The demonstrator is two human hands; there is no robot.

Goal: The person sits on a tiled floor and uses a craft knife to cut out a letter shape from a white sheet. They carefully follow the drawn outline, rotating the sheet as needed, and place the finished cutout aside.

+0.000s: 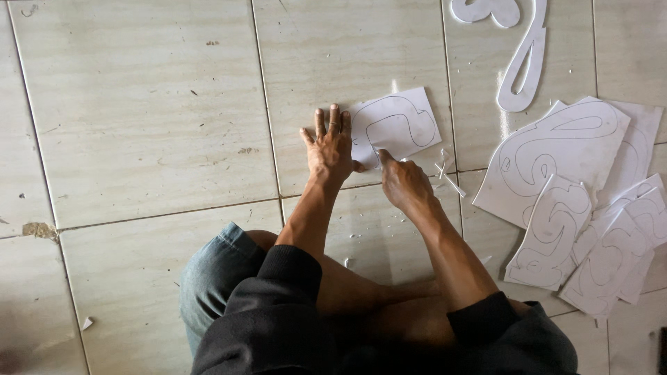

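The left hand (329, 149) is pressing flat, fingers spread wide, on the left edge of a white sheet (396, 125) with an outlined shape, lying on the floor tiles (153, 104). The right hand (403, 182) is working at the sheet's near edge, fingers pinched narrow around something too small to tell. The sheet is lying just far and right of both hands, its long axis running left-right, tilted slightly. More drawn sheets (577, 201) are piling up to the right.

Left hand (329, 149) pins sheet (396, 125); right hand (403, 184) perhaps cutting.
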